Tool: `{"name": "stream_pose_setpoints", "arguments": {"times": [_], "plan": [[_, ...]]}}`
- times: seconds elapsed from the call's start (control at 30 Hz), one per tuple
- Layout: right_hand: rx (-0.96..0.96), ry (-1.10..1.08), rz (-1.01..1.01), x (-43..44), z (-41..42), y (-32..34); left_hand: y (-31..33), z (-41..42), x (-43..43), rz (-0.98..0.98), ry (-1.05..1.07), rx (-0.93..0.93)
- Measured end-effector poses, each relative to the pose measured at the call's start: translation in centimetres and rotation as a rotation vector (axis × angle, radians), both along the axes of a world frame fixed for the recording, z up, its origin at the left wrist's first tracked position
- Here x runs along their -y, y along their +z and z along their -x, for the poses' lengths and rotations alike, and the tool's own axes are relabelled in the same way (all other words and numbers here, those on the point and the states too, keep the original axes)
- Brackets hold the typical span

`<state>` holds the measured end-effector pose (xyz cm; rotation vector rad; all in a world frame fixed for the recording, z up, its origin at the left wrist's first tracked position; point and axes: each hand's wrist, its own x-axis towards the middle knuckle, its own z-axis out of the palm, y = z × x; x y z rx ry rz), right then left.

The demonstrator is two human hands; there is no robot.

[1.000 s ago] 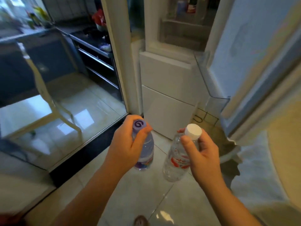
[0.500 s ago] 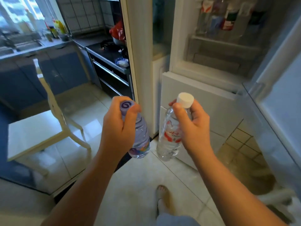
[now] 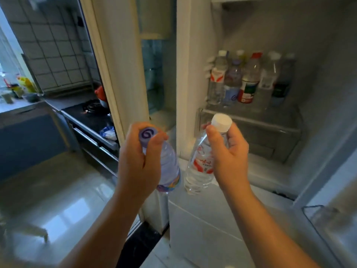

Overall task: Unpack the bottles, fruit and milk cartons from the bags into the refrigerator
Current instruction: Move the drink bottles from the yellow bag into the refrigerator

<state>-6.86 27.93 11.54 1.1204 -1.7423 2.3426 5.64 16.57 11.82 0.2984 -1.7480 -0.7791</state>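
Both hands are higher now, right by the open refrigerator (image 3: 260,120). The left hand (image 3: 139,161) fingers wrap the purple-cap bottle (image 3: 168,167). The right hand (image 3: 229,157) fingers hold the white-cap bottle (image 3: 199,167).

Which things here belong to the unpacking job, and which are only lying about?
Job: clear plastic bottle with purple cap in left hand; clear plastic bottle with white cap in right hand; open white refrigerator; shelved bottles.
Lying about: black stove; red thing behind it.
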Motion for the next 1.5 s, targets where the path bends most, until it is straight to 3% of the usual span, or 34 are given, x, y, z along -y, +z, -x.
{"name": "stream_pose_setpoints", "arguments": {"times": [0.47, 0.8, 0.97, 1.27, 1.4, 1.5], "plan": [[-0.077, -0.512, 0.034, -0.6, 14.8, 5.2, 5.3, 20.4, 5.8, 0.066, -0.452, -0.037], [-0.071, -0.746, -0.039, -0.4, 26.4, 8.2, 9.0, 34.2, 11.1, 0.065, -0.406, -0.001], [0.040, -0.710, -0.113, 0.0, 31.2, 8.3, 8.3, 37.8, 12.1, 0.049, -0.325, 0.025], [0.061, -0.659, -0.217, 1.2, 36.6, 7.6, 6.3, 40.6, 13.0, -0.090, -0.226, 0.089], [0.024, -0.622, -0.255, 0.6, 37.3, 6.8, 3.8, 41.7, 13.5, -0.041, -0.284, 0.161], [-0.016, -0.601, -0.340, -0.4, 37.5, 4.7, 0.9, 41.5, 13.9, -0.003, -0.208, 0.231]]}}
